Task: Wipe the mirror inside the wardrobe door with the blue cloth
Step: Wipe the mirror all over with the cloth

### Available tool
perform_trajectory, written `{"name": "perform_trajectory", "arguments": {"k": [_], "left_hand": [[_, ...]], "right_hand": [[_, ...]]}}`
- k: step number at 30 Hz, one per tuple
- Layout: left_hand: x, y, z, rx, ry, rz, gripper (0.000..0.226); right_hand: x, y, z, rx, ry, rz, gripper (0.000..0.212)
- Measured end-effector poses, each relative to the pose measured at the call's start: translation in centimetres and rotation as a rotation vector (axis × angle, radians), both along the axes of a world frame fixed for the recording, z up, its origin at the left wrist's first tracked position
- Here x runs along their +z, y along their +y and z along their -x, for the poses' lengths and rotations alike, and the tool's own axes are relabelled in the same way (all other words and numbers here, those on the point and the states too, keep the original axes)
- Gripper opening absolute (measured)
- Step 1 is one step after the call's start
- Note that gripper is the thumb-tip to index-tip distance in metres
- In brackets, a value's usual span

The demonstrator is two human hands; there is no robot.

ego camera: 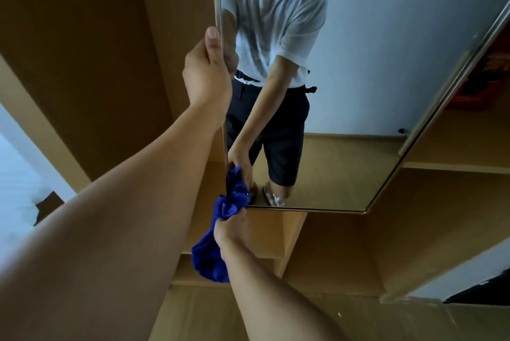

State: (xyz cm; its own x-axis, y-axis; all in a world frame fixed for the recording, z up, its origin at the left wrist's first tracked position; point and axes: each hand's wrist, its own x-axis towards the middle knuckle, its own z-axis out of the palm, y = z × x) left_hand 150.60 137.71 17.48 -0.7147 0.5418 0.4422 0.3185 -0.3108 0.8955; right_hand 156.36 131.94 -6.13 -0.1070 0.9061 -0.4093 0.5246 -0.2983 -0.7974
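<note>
A tall mirror point(358, 64) with a thin metal frame hangs on the inside of the wooden wardrobe door point(82, 50). My left hand point(207, 72) grips the mirror's left edge, thumb pointing up along the frame. My right hand point(231, 230) holds the bunched blue cloth point(220, 235) against the mirror's lower left corner. Part of the cloth hangs below my wrist. The glass reflects a person in a white shirt and dark shorts.
Wooden wardrobe shelves point(455, 166) lie to the right of the mirror, with a red and orange item point(485, 78) on an upper one. More wooden panels point(345, 244) sit below the mirror. A pale wall and white bedding point(16, 188) show at left.
</note>
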Motion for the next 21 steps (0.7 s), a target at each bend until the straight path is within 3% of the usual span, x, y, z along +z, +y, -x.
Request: {"name": "perform_trajectory", "arguments": {"k": [5,11,16,18,21], "left_hand": [[0.0,0.2,0.3,0.009,0.003,0.049,0.045],[0.8,0.0,0.4,-0.001,0.004,0.164,0.038],[1.3,-0.8,0.7,-0.051,-0.007,0.257,0.036],[1.6,-1.1,0.8,-0.077,-0.018,0.295,0.045],[2.4,-1.8,0.7,-0.113,-0.124,0.359,0.049]], "right_hand": [[1.2,0.5,-0.3,-0.014,0.085,-0.012,0.028],[7.3,0.5,0.6,-0.125,0.228,-0.138,0.028],[12.7,0.0,0.4,-0.140,0.198,-0.325,0.028],[15.0,-0.2,0.2,-0.141,0.194,-0.438,0.030],[18.7,-0.3,-0.2,-0.114,0.186,-0.610,0.031]]}}
